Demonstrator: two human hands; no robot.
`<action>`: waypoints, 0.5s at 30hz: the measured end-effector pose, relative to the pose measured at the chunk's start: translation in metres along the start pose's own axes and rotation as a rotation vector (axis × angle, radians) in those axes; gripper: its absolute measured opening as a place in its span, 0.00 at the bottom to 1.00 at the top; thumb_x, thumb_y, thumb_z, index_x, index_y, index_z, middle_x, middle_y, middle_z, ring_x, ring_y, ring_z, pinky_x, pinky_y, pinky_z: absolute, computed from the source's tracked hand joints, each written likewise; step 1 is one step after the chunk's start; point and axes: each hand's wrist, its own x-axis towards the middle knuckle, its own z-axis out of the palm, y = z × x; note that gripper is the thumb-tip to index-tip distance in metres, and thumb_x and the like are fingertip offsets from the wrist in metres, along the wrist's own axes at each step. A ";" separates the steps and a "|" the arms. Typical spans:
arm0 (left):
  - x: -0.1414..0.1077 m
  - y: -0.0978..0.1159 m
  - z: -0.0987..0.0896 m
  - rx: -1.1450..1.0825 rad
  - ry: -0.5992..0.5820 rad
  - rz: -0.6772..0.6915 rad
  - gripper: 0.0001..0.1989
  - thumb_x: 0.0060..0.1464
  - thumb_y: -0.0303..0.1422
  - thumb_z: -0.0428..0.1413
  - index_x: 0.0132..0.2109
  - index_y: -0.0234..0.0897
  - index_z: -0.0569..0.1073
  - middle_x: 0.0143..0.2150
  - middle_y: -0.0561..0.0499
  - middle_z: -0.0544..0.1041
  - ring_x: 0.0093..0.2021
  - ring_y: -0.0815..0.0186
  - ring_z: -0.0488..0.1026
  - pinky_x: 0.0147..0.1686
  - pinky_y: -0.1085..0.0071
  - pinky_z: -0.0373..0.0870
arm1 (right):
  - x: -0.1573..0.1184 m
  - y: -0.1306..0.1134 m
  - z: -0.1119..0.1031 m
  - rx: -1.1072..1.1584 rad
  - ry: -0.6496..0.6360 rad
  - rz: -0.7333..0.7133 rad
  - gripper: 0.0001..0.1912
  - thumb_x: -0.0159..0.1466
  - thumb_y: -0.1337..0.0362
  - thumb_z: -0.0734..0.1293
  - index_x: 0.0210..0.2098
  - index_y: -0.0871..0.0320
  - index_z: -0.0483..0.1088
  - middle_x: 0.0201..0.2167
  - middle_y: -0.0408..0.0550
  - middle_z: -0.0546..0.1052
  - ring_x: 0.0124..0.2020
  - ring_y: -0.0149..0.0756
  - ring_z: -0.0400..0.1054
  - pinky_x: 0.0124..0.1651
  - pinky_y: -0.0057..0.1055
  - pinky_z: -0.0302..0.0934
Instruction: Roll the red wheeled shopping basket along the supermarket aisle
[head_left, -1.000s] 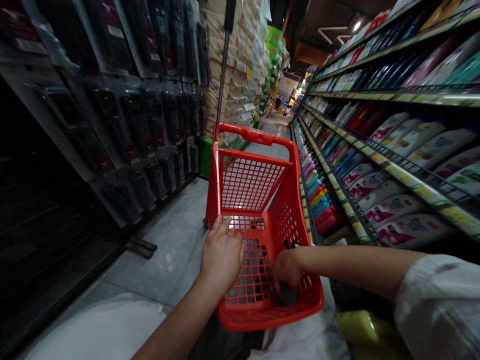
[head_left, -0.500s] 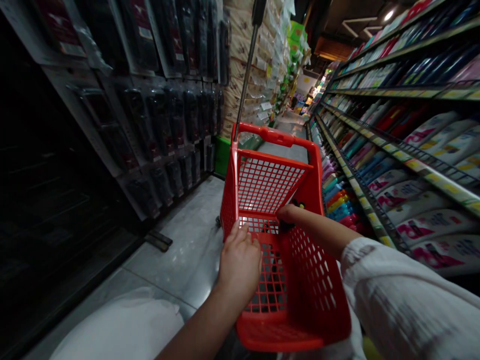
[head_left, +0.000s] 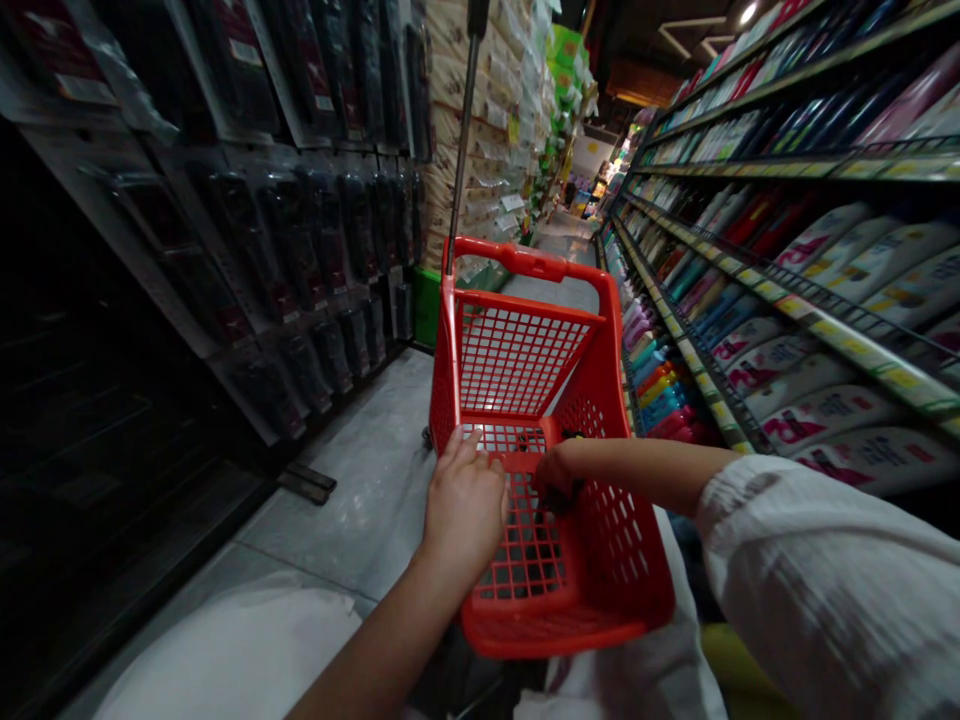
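Observation:
A red plastic shopping basket cart (head_left: 499, 640) with grid sides and floor stands in front of me. My left hand (head_left: 466, 495) rests over its left rim, with the fingers curled along the edge. Down inside the basket is my right hand (head_left: 553, 472), fingers closed around a small dark object (head_left: 559, 498). Most of that object is hidden by the hand and shadow, so its kind cannot be made out. A thin metal pull rod (head_left: 463, 140) with a black end rises from the basket's far left corner.
On the left, dark packaged goods (head_left: 285, 230) hang in rows. Shelves of bottles (head_left: 810, 300) line the right. Stacked packs (head_left: 472, 120) and a green box (head_left: 426, 305) stand beyond the basket. Tiled floor (head_left: 360, 430) shows at left.
My right hand has moved lower and nearer inside the basket, with the dark object. My left hand stays on the rim. The view has shifted slightly.

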 end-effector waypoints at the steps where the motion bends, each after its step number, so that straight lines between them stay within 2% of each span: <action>1: 0.000 0.000 -0.001 -0.008 -0.001 -0.002 0.12 0.57 0.30 0.55 0.40 0.31 0.82 0.43 0.41 0.83 0.60 0.50 0.70 0.66 0.50 0.59 | -0.001 -0.005 0.004 0.004 -0.046 -0.016 0.16 0.54 0.68 0.76 0.43 0.61 0.75 0.41 0.46 0.78 0.43 0.40 0.73 0.47 0.35 0.68; 3: 0.001 0.001 -0.002 -0.023 -0.004 -0.014 0.12 0.57 0.31 0.55 0.41 0.30 0.82 0.44 0.40 0.82 0.60 0.51 0.70 0.67 0.51 0.58 | -0.003 -0.020 0.013 0.022 -0.098 -0.059 0.17 0.45 0.77 0.77 0.35 0.60 0.78 0.31 0.41 0.79 0.40 0.40 0.74 0.44 0.30 0.66; 5: 0.002 0.001 -0.003 -0.031 -0.010 -0.034 0.12 0.57 0.31 0.55 0.41 0.30 0.81 0.46 0.39 0.82 0.60 0.52 0.70 0.68 0.52 0.56 | -0.005 -0.038 0.025 0.048 -0.137 -0.109 0.17 0.42 0.79 0.76 0.31 0.58 0.78 0.27 0.37 0.78 0.38 0.38 0.74 0.42 0.26 0.65; 8: 0.002 0.001 -0.003 -0.036 -0.023 -0.050 0.12 0.57 0.32 0.55 0.41 0.30 0.82 0.46 0.39 0.82 0.61 0.52 0.70 0.69 0.53 0.55 | -0.007 -0.064 0.044 0.140 -0.221 -0.246 0.17 0.41 0.79 0.76 0.29 0.55 0.78 0.26 0.33 0.78 0.36 0.34 0.74 0.39 0.24 0.65; 11: 0.001 0.001 -0.002 -0.037 -0.017 -0.043 0.13 0.58 0.32 0.54 0.42 0.31 0.82 0.46 0.39 0.82 0.61 0.53 0.70 0.68 0.53 0.55 | -0.020 -0.073 0.050 0.166 -0.265 -0.315 0.20 0.43 0.81 0.72 0.32 0.54 0.79 0.30 0.35 0.80 0.34 0.34 0.74 0.35 0.23 0.65; 13: 0.001 0.001 -0.002 -0.029 -0.011 -0.036 0.13 0.58 0.31 0.53 0.42 0.30 0.82 0.46 0.39 0.82 0.60 0.52 0.70 0.68 0.53 0.56 | -0.035 -0.064 0.039 0.119 -0.175 -0.187 0.24 0.43 0.82 0.70 0.35 0.53 0.80 0.33 0.35 0.81 0.35 0.32 0.75 0.35 0.22 0.65; 15: 0.001 0.001 -0.002 -0.018 -0.006 -0.036 0.13 0.58 0.31 0.53 0.41 0.30 0.82 0.46 0.39 0.82 0.60 0.52 0.70 0.67 0.52 0.57 | -0.052 -0.044 0.019 0.064 0.021 0.047 0.25 0.42 0.81 0.71 0.36 0.52 0.80 0.34 0.36 0.81 0.35 0.31 0.75 0.37 0.21 0.65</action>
